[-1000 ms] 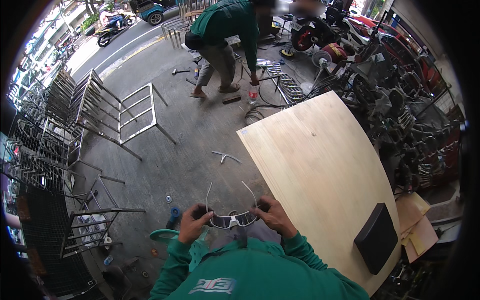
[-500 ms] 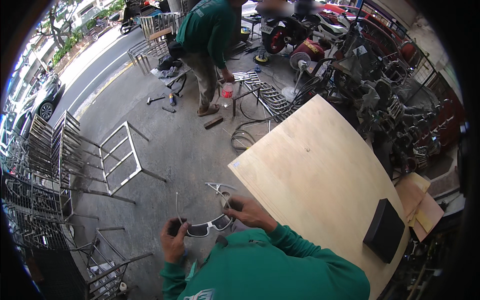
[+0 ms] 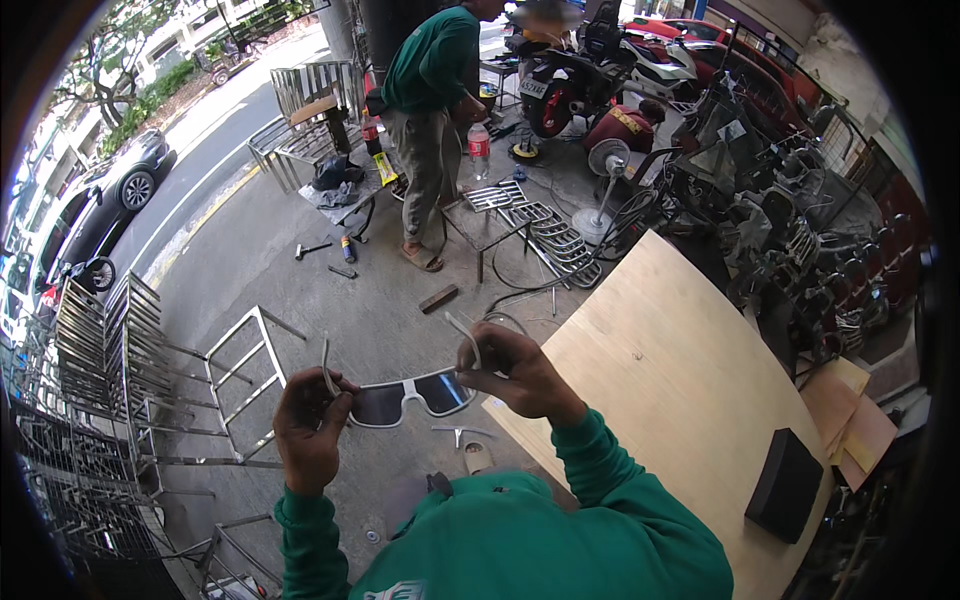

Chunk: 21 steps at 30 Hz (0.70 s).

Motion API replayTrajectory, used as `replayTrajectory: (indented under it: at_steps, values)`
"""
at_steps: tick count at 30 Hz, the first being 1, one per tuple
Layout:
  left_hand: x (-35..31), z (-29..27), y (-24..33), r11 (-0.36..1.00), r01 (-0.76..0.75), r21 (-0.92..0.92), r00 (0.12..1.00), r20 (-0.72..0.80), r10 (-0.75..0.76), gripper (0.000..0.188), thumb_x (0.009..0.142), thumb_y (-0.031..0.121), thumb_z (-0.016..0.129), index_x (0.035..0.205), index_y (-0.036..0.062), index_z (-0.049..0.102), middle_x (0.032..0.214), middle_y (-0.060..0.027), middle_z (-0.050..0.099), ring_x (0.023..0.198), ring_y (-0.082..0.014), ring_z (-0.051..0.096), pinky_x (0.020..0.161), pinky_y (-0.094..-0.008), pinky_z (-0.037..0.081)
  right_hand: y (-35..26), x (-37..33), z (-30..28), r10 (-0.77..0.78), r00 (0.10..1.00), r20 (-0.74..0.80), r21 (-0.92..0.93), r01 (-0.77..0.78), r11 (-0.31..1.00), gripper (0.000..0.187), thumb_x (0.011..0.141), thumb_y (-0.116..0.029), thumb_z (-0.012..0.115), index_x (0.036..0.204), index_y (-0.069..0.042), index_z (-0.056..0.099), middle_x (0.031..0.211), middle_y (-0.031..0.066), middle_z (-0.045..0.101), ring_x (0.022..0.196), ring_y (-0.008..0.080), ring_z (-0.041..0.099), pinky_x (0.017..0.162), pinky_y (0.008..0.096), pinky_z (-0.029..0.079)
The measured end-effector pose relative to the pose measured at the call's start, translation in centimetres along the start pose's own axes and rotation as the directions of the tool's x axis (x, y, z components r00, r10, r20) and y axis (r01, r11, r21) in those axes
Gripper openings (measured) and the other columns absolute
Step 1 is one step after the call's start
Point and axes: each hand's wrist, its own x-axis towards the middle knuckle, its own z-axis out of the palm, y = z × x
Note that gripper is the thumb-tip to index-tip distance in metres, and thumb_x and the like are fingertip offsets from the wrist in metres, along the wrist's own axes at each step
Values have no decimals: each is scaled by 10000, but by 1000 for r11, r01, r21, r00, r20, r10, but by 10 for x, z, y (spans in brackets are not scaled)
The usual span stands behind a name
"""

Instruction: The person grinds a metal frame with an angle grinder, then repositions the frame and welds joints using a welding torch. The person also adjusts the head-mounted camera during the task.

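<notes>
A pair of white-framed sunglasses (image 3: 378, 405) with dark lenses is held up in front of my chest, both temple arms unfolded. My left hand (image 3: 308, 428) pinches it at the left hinge, thumb and fingers closed around the start of that temple arm. On the other side my right hand (image 3: 524, 374) grips the right hinge between thumb and fingers. The ends of both temple arms stick up and away from me.
To my right lies a large plywood sheet (image 3: 640, 420) with a black box (image 3: 784, 486) on it. Metal frames (image 3: 240, 365) stand at left. A co-worker (image 3: 425, 120) in green stands ahead near a bottle (image 3: 479, 145). A hammer (image 3: 312, 250) and a wood block (image 3: 438, 299) lie on the concrete.
Both hands have lifted the sunglasses up and away from my body, spreading slightly apart. The co-worker has straightened from a bend. My view has shifted somewhat.
</notes>
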Motion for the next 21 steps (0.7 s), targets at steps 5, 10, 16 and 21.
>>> replayTrajectory:
  at_steps: [5,10,16,21]
  values:
    - [26,-28,8,994,-70,-78,978,189,84,358,828,-150,739,1135,-7,620,1022,-141,733,975,-218,740,858,-341,601,-36,-2,6,-188,982,-18,-129,184,974,206,844,1,822,984,-25,674,959,61,666,927,173,667,795,313,532]
    - [65,-78,22,878,-301,-373,828,354,434,376,782,-40,846,1101,2,651,1054,-212,739,880,-294,768,637,-379,637,-73,3,65,-425,895,-134,-114,412,904,235,789,-138,914,907,-24,746,933,141,709,795,215,714,716,327,599]
    - [124,-161,50,655,-404,-638,573,382,725,387,896,161,803,1217,41,623,1126,-167,699,940,-290,723,711,-378,636,-114,59,145,-691,722,-22,-301,655,693,236,795,-134,908,989,-83,783,981,159,712,736,194,718,689,290,671]
    - [153,-209,62,574,-572,-586,517,286,807,430,935,171,786,1320,136,600,1043,-59,654,807,-193,654,599,-280,623,-136,103,197,-653,757,-11,-385,600,701,199,848,-102,849,1036,-136,792,1017,78,694,773,240,732,632,274,648]
